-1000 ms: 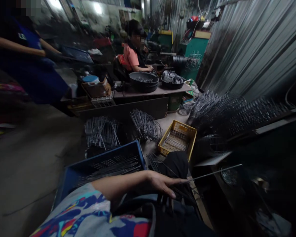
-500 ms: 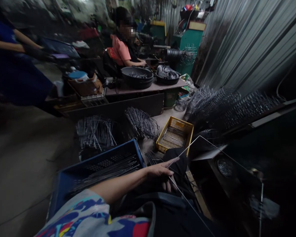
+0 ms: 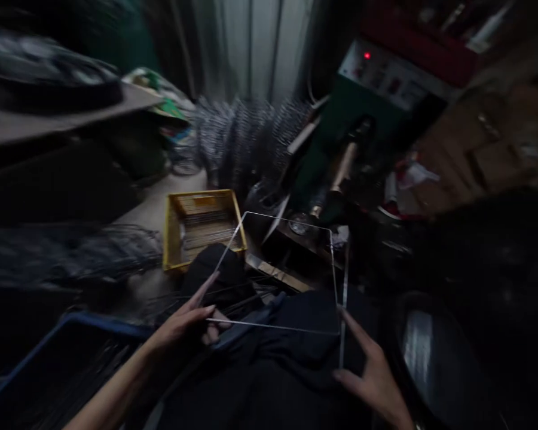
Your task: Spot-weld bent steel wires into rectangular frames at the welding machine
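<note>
A thin bent wire frame [image 3: 287, 220], roughly four-sided, spans the space between my two hands above my dark-clothed lap. My left hand [image 3: 199, 316] pinches it at its left corner, the index finger stretched along the slanted side. My right hand [image 3: 367, 370] is at the right side, thumb and index finger spread around the wire, fingertips by a straight upright length [image 3: 344, 298] near the frame's lower right corner. Whether that length belongs to the frame is unclear. Blur softens the right fingertips.
Beyond my left hand stands a yellow crate [image 3: 167, 233] with wire rods inside. A blue crate [image 3: 27, 364] is at the lower left. Wire bundles [image 3: 251, 131] lean by the metal wall. A green machine [image 3: 323, 155] with a red light stands at the right, near cardboard [image 3: 466, 155].
The view has swung right and down, and the co-worker is out of view. My right hand has come into clear view at the wire frame, which now shows as a four-sided shape over my lap.
</note>
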`<state>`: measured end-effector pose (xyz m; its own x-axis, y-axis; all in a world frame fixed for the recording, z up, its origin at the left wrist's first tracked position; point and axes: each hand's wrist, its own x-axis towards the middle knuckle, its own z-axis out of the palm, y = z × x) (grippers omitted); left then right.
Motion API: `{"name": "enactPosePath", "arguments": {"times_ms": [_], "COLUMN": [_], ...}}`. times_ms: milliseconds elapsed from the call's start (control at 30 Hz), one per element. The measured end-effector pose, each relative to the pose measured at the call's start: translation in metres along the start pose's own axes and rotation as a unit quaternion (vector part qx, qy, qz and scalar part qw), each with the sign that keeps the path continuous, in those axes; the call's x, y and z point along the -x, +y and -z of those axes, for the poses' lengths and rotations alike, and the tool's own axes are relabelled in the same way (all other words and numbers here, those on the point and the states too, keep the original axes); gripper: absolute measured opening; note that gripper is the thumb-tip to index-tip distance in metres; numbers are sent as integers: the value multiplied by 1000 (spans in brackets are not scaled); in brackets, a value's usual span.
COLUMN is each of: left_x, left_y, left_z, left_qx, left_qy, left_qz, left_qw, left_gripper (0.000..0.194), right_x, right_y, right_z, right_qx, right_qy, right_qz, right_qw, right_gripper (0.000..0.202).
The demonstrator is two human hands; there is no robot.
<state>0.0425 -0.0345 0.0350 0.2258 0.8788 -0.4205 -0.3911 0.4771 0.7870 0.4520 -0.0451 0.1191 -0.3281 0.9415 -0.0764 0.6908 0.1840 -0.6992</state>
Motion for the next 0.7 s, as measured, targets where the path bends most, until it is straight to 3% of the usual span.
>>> {"name": "enactPosePath", "arguments": {"times_ms": [67,233,500,600,700], "left_x": [-3,0,5,8,12], "left_y": [3,8,18,20,20], "left_z": [-10,-29,-56,-48,-30], "left_qx": [-12,-31,-15,-10,7], "left_qy": [12,52,86,103,124], "left_qz": [7,10,34,44,59], "left_qw": [1000,998,996,994,991], "left_gripper": [105,111,116,117,115], "right_x": [1,-28,-41,-38,-28], "right_y": [-7,-13,-13,-21,-35], "right_z": [-12,-36,-51,-47,-32], "right_qx": [24,105,47,45,30], "right_qy": [-28,-58,-87,-68,1], "right_qz": [9,63,56,69,110], "right_qw": [999,991,994,994,993], "right_gripper": [93,100,97,96,93]}}
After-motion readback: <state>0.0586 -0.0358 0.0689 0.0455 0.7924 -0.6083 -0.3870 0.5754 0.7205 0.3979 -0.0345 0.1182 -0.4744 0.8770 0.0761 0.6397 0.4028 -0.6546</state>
